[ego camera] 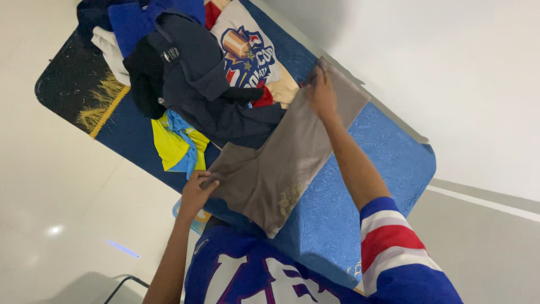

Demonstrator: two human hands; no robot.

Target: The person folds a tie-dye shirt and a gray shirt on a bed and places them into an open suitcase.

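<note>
A grey-brown garment [281,163] lies spread across the blue patterned mattress [371,169]. My left hand [197,191] pinches its near corner at the mattress edge. My right hand [322,93] presses flat on its far end, fingers closed over the cloth near the wall side. A small yellowish print shows near the garment's lower edge. My arms reach out from a blue shirt with red and white striped sleeves.
A heap of clothes [185,73] sits beyond the grey garment: dark navy pieces, a yellow and light-blue item [174,143], a cream shirt with a colourful print [250,56]. A white wall [450,84] runs along the right. White tiled floor [56,197] lies left.
</note>
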